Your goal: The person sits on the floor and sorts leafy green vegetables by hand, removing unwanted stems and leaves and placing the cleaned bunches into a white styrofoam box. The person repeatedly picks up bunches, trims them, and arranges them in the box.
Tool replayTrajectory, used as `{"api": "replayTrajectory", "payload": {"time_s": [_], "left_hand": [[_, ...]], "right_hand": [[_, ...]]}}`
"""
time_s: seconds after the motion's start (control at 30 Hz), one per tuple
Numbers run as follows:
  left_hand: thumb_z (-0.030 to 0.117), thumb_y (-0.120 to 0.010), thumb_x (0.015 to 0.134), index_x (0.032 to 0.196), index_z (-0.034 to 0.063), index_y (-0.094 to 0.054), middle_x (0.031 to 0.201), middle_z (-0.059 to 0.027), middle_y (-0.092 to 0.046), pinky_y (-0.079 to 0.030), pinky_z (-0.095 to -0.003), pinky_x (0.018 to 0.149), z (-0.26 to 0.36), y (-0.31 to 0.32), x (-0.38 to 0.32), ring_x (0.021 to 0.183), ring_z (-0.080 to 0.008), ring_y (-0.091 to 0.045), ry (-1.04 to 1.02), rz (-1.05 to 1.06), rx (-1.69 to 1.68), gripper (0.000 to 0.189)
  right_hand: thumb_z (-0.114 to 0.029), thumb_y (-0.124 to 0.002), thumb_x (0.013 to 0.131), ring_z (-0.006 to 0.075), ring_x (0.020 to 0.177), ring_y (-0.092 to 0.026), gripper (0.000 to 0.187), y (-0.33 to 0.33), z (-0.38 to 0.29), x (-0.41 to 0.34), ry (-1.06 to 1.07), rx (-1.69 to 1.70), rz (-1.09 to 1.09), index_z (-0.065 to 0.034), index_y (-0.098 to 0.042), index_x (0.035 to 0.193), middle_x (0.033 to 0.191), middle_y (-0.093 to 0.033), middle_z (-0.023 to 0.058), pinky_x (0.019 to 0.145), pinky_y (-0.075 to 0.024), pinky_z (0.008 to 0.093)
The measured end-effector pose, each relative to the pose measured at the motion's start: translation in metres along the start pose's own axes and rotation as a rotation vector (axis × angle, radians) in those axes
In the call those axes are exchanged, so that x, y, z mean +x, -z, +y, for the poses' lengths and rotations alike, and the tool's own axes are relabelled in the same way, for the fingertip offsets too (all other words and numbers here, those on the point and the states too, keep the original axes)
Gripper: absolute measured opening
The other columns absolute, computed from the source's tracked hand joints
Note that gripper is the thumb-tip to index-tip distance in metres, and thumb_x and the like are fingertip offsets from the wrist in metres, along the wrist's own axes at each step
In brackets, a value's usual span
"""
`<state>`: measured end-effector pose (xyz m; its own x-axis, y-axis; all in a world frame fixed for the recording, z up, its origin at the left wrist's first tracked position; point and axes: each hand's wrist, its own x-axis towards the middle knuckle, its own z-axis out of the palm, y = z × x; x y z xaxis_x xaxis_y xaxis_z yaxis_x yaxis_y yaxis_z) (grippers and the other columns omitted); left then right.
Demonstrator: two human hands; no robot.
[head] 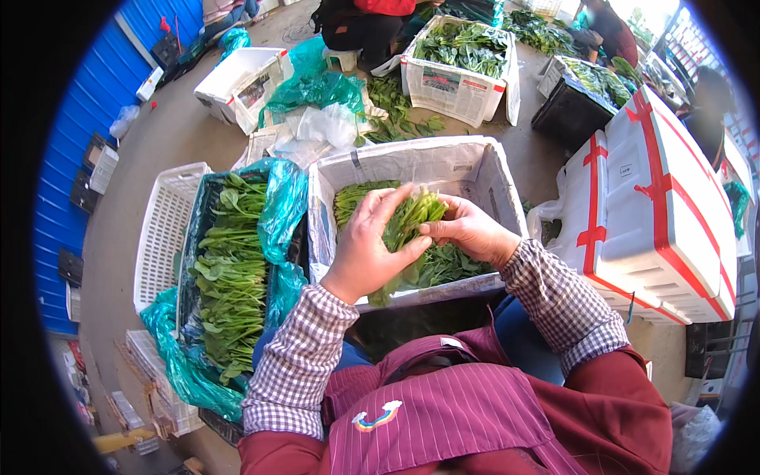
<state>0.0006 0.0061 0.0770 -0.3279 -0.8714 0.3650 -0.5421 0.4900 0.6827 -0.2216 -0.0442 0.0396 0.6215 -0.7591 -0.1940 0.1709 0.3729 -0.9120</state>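
A bunch of leafy greens [409,217] is held between my two hands, its pale cut stems pointing up and to the right. My left hand [371,240] cups the bunch from the left, fingers stretched over it. At the stem end, my right hand [472,228] grips it between thumb and fingers. Beneath both hands stands a white foam box lined with newspaper [415,155]. Bundled stems [350,205] lie at its far left, and loose leaves [454,267] cover its near part. Some of the box's contents are hidden by my hands.
Left of the box, a crate of greens [231,279] is lined with teal plastic [282,208], beside a white plastic basket [163,237]. Taped foam boxes [629,237] stand at the right. Ahead are another box of greens [463,50], plastic bags [326,124] and several people.
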Motion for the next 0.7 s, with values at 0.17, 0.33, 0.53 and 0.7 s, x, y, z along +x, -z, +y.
{"api": "replayTrajectory", "payload": {"time_s": [0.17,0.33,0.53,0.7], "left_hand": [[0.059,-0.053,0.101,0.162,0.0023,-0.024,0.151,-0.0158,-0.049,-0.035,-0.0382,0.117,-0.050,-0.011,-0.008,0.137,-0.0250,-0.049,0.319,-0.293,-0.992,0.088],[0.040,-0.049,0.109,0.154,0.0013,-0.039,0.130,-0.0101,-0.064,-0.051,-0.0306,0.099,-0.041,-0.029,0.009,0.114,-0.0169,-0.064,0.455,-0.534,-1.367,0.060],[0.022,-0.050,0.110,0.144,0.0008,-0.051,0.124,-0.0105,-0.069,-0.057,-0.0306,0.094,-0.056,-0.046,0.009,0.105,-0.0148,-0.070,0.739,-0.240,-1.418,0.040],[0.018,-0.054,0.108,0.145,0.0036,-0.051,0.127,-0.0082,-0.068,-0.056,-0.0306,0.097,-0.065,-0.038,0.005,0.110,-0.0149,-0.068,0.684,-0.127,-1.401,0.039]], "right_hand": [[-0.009,-0.074,0.094,0.0056,0.077,-0.059,0.038,0.001,-0.003,0.003,-0.061,0.197,-0.245,-0.0079,-0.062,0.130,0.101,-0.068,-0.0032,0.067,-0.0474,0.0210],[-0.005,-0.070,0.094,0.0087,0.088,-0.066,0.040,0.015,-0.003,0.003,-0.080,0.264,-0.258,-0.0067,-0.059,0.133,0.106,-0.068,0.0000,0.078,-0.0553,0.0247],[-0.002,-0.069,0.093,0.0151,0.094,-0.067,0.056,0.021,-0.005,0.012,0.091,-0.177,0.219,-0.0008,-0.048,0.145,0.129,-0.061,0.0133,0.077,-0.0580,0.0273],[-0.014,-0.064,0.102,0.0117,0.097,-0.070,0.036,0.022,-0.020,0.012,-0.011,-0.139,0.160,-0.0033,-0.060,0.136,0.118,-0.069,0.0039,0.088,-0.0561,0.0250]]}}
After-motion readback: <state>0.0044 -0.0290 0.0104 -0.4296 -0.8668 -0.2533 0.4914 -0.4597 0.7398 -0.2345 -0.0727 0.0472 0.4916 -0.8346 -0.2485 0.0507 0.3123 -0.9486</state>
